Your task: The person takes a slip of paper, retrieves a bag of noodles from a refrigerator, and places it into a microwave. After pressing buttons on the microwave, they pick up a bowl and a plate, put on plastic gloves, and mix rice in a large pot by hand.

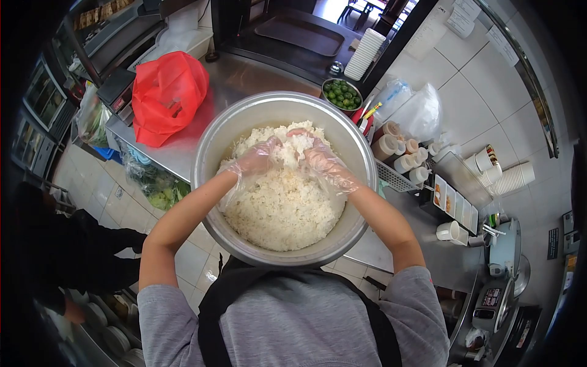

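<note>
rice (278, 208) heaped in steel bowl (211, 147) on counter (238, 76) | left hand (257, 160), right hand (324, 164) gloved, equally near | fingers (298, 136) of both curled together on a clump at the heap's far side, between the hands

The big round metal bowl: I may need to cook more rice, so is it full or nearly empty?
Mostly full: white rice covers the big round metal bowl floor, heaped toward the far side, below the rim.

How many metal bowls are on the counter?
2. The big metal bowl of rice sits in the middle under both gloved hands; a small bowl of limes stands behind it to the right. Others may be hidden.
</note>
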A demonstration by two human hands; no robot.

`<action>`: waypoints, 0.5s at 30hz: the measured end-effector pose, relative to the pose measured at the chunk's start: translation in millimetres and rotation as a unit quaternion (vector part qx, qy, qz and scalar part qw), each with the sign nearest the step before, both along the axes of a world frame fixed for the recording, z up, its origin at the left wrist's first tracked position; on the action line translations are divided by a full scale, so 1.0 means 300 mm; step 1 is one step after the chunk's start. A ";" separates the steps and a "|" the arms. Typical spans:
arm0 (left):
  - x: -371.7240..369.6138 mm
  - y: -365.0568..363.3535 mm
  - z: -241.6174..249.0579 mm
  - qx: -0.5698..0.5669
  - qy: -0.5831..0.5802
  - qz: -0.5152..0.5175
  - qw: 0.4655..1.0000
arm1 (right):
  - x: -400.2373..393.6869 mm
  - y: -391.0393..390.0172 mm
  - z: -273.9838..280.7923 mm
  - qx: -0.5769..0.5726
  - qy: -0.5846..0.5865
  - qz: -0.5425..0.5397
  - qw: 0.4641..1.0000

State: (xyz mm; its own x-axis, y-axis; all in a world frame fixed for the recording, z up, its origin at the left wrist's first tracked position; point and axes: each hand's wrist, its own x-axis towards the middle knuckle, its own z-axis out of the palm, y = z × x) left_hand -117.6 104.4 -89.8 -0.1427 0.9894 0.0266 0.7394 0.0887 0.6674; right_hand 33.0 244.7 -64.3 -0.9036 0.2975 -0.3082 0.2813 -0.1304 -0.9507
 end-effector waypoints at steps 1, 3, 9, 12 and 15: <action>0.008 -0.018 0.051 -0.027 -0.032 0.006 0.999 | -0.003 0.001 -0.023 0.037 0.029 0.004 0.999; 0.024 -0.044 0.102 -0.054 -0.069 0.014 0.996 | 0.006 -0.022 -0.059 0.107 0.083 0.010 0.991; -0.095 0.033 -0.294 0.185 -0.236 0.013 0.954 | -0.016 -0.076 -0.062 0.368 -0.065 0.001 0.928; -0.036 -0.003 -0.147 0.074 -0.217 0.099 0.968 | -0.010 -0.173 0.056 0.331 -0.134 -0.041 0.933; 0.061 -0.029 0.038 -0.090 -0.069 0.095 0.989 | -0.022 -0.125 -0.027 0.325 -0.109 0.020 0.939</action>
